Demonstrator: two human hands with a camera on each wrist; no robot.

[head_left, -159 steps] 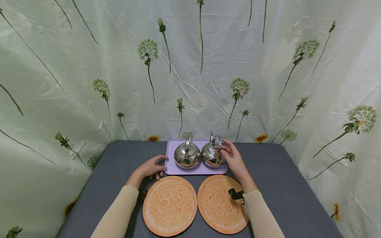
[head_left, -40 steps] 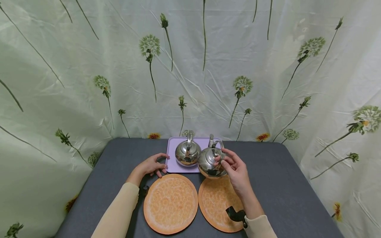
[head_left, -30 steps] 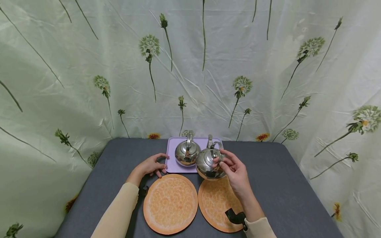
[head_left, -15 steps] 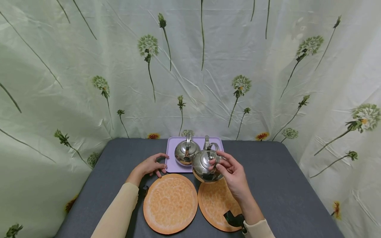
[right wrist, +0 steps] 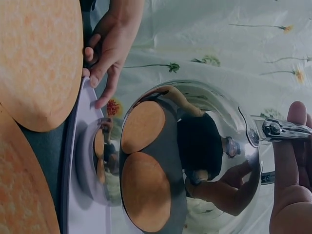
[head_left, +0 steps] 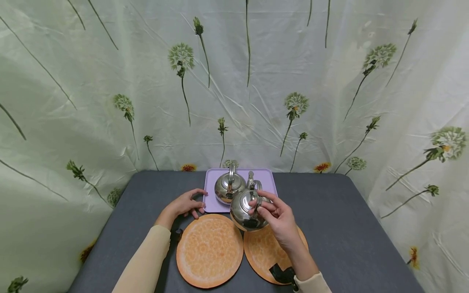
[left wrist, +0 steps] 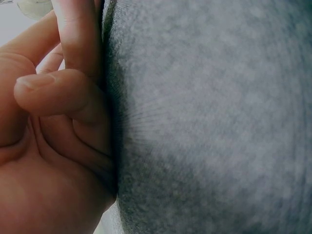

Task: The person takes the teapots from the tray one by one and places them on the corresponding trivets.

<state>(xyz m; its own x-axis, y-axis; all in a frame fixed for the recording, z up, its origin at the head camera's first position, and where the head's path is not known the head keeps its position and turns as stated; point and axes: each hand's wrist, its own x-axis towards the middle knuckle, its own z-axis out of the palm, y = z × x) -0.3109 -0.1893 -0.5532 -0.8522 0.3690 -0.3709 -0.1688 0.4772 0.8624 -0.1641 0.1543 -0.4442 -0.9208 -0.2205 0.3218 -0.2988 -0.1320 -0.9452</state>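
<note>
My right hand point(head_left: 282, 224) grips the handle of a shiny steel teapot point(head_left: 242, 211) and holds it raised. This teapot hangs over the tray's front edge and the far edges of two round mats, partly hiding a second steel teapot point(head_left: 224, 190). That one stands upright on a lilac tray point(head_left: 269, 179). In the right wrist view the held teapot point(right wrist: 214, 161) looks large, its handle between my fingers point(right wrist: 287, 165). My left hand point(head_left: 184, 204) rests at the tray's left edge, touching it with loosely bent fingers; its wrist view shows the hand point(left wrist: 53, 122) beside the grey tablecloth.
Two round orange mats, the left mat point(head_left: 210, 251) and the right mat point(head_left: 261, 254), lie side by side in front of the tray. A dark grey cloth covers the table point(head_left: 340, 228). A dandelion-print curtain point(head_left: 234, 81) hangs behind it.
The right-hand teapot stood on the tray earlier. My right hand has raised it and brought it nearer and leftward, in front of the other teapot. My left hand has stayed at the tray edge.
</note>
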